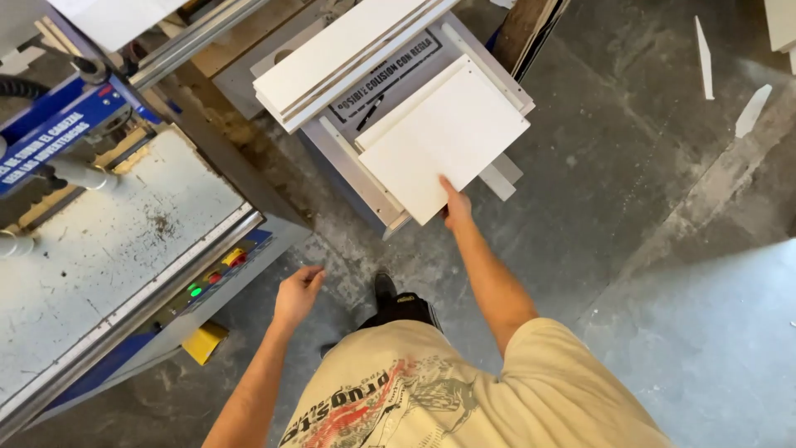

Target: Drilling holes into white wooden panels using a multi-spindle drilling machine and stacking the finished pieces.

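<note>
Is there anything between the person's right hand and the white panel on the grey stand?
Nothing visible. The right hand already touches the near corner of the white panel, which lies on top of the grey stand. The left hand hangs empty over the floor, apart from the panel.

One view only, from a camera worn on the person's head. It looks steeply down past the chest to the concrete floor, so the printed shirt fills the near bottom edge. Both forearms extend away from the lens into mid-frame. The machine table occupies the left side at close range and is cut off by the left and bottom edges. A cart carrying white panels sits at the far centre, cropped by the top edge. The right half shows floor only, slightly farther off. With no second view, nothing overlaps.
</note>
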